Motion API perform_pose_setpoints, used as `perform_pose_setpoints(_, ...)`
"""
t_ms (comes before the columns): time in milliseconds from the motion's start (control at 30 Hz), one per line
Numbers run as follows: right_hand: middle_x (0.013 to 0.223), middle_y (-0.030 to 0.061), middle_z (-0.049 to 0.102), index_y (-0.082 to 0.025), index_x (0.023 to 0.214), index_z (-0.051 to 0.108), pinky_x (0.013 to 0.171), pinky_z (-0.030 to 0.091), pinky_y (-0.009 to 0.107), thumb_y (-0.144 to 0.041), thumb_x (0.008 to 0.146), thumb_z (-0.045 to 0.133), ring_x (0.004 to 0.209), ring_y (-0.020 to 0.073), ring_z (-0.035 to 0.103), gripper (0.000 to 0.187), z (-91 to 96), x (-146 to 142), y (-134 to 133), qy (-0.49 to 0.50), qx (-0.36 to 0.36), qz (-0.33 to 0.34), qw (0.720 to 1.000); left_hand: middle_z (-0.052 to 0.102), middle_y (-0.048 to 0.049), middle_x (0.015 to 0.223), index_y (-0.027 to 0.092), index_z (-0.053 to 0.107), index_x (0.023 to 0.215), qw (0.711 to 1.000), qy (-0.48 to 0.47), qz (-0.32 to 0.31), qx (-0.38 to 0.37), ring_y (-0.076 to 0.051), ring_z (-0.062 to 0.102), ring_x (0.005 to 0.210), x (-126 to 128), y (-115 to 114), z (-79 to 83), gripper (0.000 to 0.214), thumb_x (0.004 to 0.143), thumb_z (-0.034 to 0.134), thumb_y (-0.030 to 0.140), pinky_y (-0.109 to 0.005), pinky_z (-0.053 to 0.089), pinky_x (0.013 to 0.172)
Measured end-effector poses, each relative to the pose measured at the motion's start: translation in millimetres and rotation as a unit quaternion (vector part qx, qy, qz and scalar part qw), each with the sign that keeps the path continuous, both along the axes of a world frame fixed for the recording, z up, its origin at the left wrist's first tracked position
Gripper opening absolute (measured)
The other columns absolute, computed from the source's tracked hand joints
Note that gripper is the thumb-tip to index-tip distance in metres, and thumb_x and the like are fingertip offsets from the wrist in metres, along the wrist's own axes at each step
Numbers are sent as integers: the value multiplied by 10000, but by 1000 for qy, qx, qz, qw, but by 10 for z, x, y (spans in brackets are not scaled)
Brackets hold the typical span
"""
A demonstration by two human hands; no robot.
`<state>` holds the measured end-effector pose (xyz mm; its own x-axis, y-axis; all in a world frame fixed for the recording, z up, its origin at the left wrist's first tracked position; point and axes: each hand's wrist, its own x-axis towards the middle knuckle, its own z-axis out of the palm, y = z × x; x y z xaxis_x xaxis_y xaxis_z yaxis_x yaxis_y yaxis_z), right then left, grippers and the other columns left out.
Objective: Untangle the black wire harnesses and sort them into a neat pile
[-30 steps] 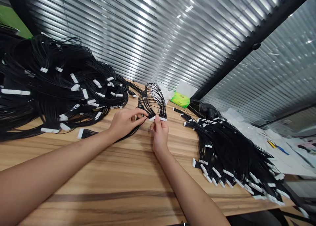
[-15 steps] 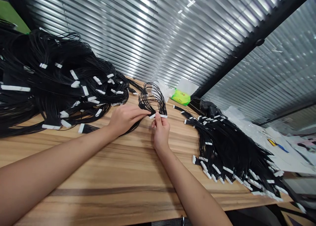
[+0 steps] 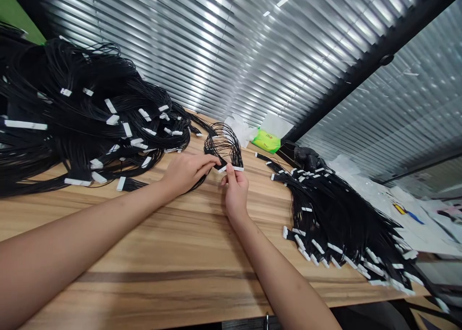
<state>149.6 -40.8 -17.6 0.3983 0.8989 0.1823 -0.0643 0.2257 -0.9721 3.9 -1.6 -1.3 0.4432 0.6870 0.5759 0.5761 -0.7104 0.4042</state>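
My hands are together at the middle of the wooden table, holding a small looped bundle of thin black wires (image 3: 224, 145). My right hand (image 3: 236, 193) pinches the bundle's white connector strip (image 3: 234, 168) between thumb and forefinger. My left hand (image 3: 187, 172) grips the black wires at the strip's left end, and its fingertips hide part of them. A large tangled heap of black wires with white connectors (image 3: 90, 118) lies left of my left hand. A fanned pile of similar wires (image 3: 335, 224) lies to the right of my right hand.
The wood-grain table (image 3: 162, 234) runs from the blinds at the back to a front edge at the bottom right. Behind the right pile lie a green tissue packet (image 3: 266, 140), a black glove (image 3: 306, 158) and white plastic. Papers and a blue pen (image 3: 407, 217) lie further right.
My left hand has shifted slightly right and closed in on the wires beside the connector strip. The right hand's pinch is unchanged, and the view has tilted a little.
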Motion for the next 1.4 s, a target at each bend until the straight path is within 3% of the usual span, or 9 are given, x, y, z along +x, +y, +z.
perform_pose_setpoints(100, 491, -62, 467, -181, 611, 531, 532, 341, 255, -525, 752, 628, 495, 99, 409, 384, -9, 4, -3, -30, -8, -2, 1000, 658, 32, 649, 255, 631, 1074, 997, 28, 10, -77, -168, 608, 662, 17, -12, 24, 284, 957, 416, 399, -248, 329, 606)
perform_pose_setpoints(167, 494, -63, 465, -182, 615, 530, 528, 339, 253, -517, 760, 623, 496, 99, 411, 377, 0, 5, -12, -38, -7, 2, 999, 648, 34, 649, 251, 606, 1055, 994, 35, 14, -100, -175, 599, 654, 24, -10, 25, 275, 949, 424, 427, -248, 307, 584)
perform_pose_setpoints(433, 502, -65, 467, -176, 662, 562, 526, 340, 253, -506, 760, 629, 499, 101, 415, 351, 25, 11, -25, -46, -4, 9, 999, 657, 3, 696, 224, 575, 979, 993, 79, 40, -83, -190, 584, 598, 35, -22, 5, 267, 943, 408, 431, -267, 234, 533)
perform_pose_setpoints(667, 592, -73, 472, -205, 713, 504, 494, 326, 230, -478, 710, 689, 477, 72, 366, 329, 77, -9, -2, 163, -23, 29, 986, 605, 1, 595, 214, 631, 837, 998, 44, 45, -2, -175, 561, 586, 12, -44, 17, 386, 929, 408, 515, -270, 272, 563)
perform_pose_setpoints(900, 712, -23, 616, -227, 720, 530, 528, 408, 251, -471, 799, 598, 465, 86, 302, 265, 220, 19, -1, 217, -52, 75, 972, 658, -33, 703, 217, 648, 824, 996, 53, 66, -34, -194, 581, 676, 8, 1, 8, 373, 945, 372, 437, -276, 282, 572)
perform_pose_setpoints(1000, 780, -10, 665, -229, 707, 562, 548, 423, 264, -442, 828, 571, 460, 88, 292, 245, 216, 11, -7, 245, -59, 104, 962, 684, -34, 796, 214, 642, 805, 992, -13, 94, -78, -193, 592, 736, -15, 53, -11, 375, 948, 359, 414, -275, 312, 593)
perform_pose_setpoints(1167, 732, -41, 628, -229, 702, 568, 574, 422, 257, -377, 775, 661, 457, 73, 303, 189, 190, -27, -34, 314, -54, 157, 935, 635, 9, 776, 194, 610, 851, 958, -212, 93, -170, -135, 529, 661, -20, 165, -63, 195, 854, 513, 363, -242, 368, 625)
perform_pose_setpoints(1400, 584, -78, 450, -226, 676, 524, 604, 425, 275, -379, 767, 671, 476, 87, 307, 231, 190, -76, -82, 280, -60, 200, 937, 550, 27, 743, 180, 527, 786, 844, -446, -81, -285, -94, 506, 619, 52, 234, -62, 92, 723, 571, 231, -220, 425, 604)
